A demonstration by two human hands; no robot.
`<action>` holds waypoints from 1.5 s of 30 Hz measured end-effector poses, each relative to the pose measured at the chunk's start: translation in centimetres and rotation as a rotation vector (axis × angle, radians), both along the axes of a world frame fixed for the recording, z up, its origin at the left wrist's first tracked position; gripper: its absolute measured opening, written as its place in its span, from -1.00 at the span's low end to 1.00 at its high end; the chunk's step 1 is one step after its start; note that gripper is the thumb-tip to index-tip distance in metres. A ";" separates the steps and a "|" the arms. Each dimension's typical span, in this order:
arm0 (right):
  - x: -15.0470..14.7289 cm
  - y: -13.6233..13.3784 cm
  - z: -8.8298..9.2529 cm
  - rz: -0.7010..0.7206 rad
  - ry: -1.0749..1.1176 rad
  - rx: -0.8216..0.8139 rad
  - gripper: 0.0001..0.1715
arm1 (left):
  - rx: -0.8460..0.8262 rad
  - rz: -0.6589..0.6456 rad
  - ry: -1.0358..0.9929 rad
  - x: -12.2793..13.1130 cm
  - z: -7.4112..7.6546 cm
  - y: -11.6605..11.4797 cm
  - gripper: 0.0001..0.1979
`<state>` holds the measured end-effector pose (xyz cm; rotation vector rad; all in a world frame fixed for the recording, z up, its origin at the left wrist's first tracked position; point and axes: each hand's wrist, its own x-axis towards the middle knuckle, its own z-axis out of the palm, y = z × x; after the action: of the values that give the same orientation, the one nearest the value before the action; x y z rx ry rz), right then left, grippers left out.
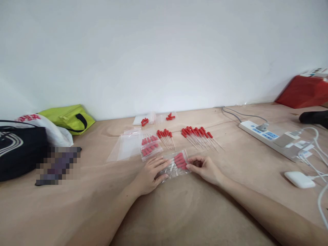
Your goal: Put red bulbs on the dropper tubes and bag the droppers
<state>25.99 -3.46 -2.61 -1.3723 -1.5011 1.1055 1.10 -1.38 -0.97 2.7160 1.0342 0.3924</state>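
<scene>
A clear zip bag (171, 169) with several red rubber dropper bulbs (180, 160) lies near the middle of the table, its zip end to the right. My left hand (153, 172) holds the left end, fingers over the plastic and thumb along the near side. At the right edge, by the zip, the thumb and fingers of my right hand (205, 168) pinch the bag. Just beyond are filled zip bags (150, 146) of red bulbs. Thin clear droppers with red bulbs lie in a small group (166, 138) and a larger group (198, 135).
Flat clear bags (125, 145) lie left of the filled ones. Loose red bulbs (145, 121) rest on bags near the wall. A power strip (266, 138) with cables and a white charging case (299, 179) are right; a green bag (69, 118) and black bag (23, 150) are left.
</scene>
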 end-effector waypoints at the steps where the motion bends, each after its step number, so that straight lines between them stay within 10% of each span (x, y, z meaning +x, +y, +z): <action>1: 0.0 0.0 0.0 -0.031 -0.013 -0.005 -0.63 | 0.002 0.001 -0.002 0.0 0.0 0.0 -0.56; 21: -0.8 -0.4 0.1 -0.027 0.145 -0.180 -0.71 | 0.012 0.014 -0.034 0.0 0.2 -0.1 -0.56; 27: 0.3 3.3 0.2 -0.064 -0.101 0.063 -0.66 | 0.008 -0.001 -0.035 -0.1 0.0 0.0 -0.56; 33: -0.4 6.8 1.9 0.177 -0.356 -0.054 -0.73 | -0.010 -0.003 -0.054 -0.1 0.1 -0.1 -0.54; 40: -1.0 6.4 1.5 0.217 0.327 -0.147 -0.56 | 0.074 0.008 -0.159 -0.1 -0.2 -0.1 -0.58; 45: -1.7 7.6 2.4 0.055 0.702 -0.141 -0.59 | 0.377 0.278 -0.386 -0.8 0.2 1.2 -0.75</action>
<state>24.29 4.12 -0.20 -0.8822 -0.9608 1.5454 0.30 -0.20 -0.75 2.6299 1.3272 1.2164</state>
